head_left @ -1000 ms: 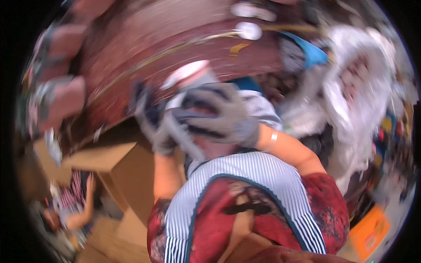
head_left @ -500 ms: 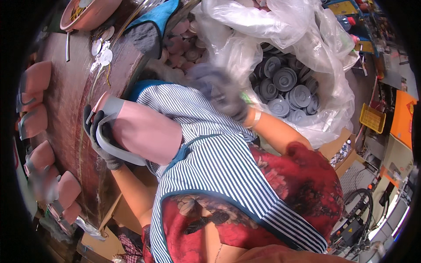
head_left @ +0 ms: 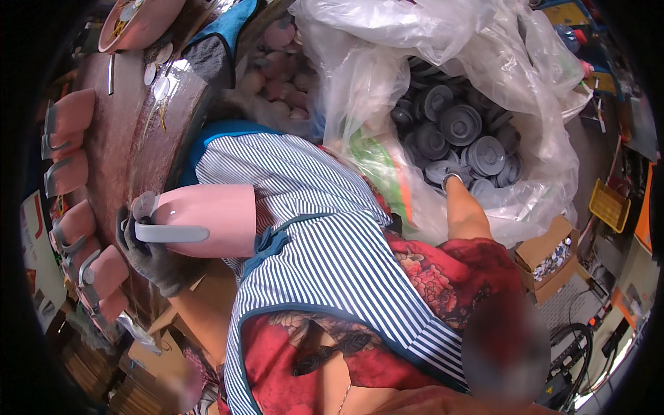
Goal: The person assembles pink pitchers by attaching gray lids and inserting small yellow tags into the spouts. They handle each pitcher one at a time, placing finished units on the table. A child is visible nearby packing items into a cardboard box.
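closest to me is my striped apron [head_left: 332,256] over a red floral top [head_left: 439,283]. just ahead, the pink jug [head_left: 221,214] lies tipped on its side, its base towards the apron; i cannot tell whether the two touch. its mouth end sits in my gloved left hand [head_left: 155,261], with the left fingers curled around the grey collar, so the body stretches out to the right of them. the grey handle [head_left: 176,233] faces up at me, crossing in front of the palm, and a grey rounded piece [head_left: 144,205] shows at the mouth.

my right hand [head_left: 443,168] is down among grey lids [head_left: 460,124] in a big clear plastic bag [head_left: 370,90], well apart from the jug. the hand blends into the lids, so i cannot tell whether its fingers are spread or gripping one.

beyond the jug runs the dark red table [head_left: 114,152], with pale discs [head_left: 161,88] and a blue and grey cloth [head_left: 211,59]. farther off, more pink jugs [head_left: 72,114] line its left side, and a pink bowl [head_left: 152,21] stands at the top.
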The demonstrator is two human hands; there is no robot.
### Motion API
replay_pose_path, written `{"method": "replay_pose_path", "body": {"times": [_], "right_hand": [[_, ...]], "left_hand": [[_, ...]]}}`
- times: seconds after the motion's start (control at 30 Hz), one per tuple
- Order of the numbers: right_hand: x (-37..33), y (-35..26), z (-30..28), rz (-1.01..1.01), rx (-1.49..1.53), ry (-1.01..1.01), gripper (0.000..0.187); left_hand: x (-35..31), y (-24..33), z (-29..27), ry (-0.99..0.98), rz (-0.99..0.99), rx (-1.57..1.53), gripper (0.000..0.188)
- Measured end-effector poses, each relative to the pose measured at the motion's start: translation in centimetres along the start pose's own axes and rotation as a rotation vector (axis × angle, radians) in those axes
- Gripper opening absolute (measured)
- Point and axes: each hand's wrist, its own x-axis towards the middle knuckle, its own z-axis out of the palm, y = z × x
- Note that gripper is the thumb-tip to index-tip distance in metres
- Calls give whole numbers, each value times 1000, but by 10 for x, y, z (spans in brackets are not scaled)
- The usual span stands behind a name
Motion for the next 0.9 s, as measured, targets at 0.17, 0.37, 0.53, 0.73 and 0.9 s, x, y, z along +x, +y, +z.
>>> {"method": "replay_pose_path", "body": {"times": [0.17, 0.37, 0.53, 0.73, 0.9], "right_hand": [[-64, -49, -112, -541, 155, 532, 45], [-247, -231, -229, -1345, 1379, -278, 53], [-287, -356, -158, -1747, 515, 338, 52], [-352, -346, -177, -1843, -27, 230, 78], [-359, -362, -149, -1954, -133, 405, 90]], "left_hand": [[-20, -19, -33, 98, -13, 222, 31], [-46, -28, -36, 412, -426, 117, 24], [-87, -30, -43, 511, -520, 31, 22], [-142, -36, -49, 527, -786, -18, 25], [-147, -50, -22, 438, -840, 28, 20]]}}
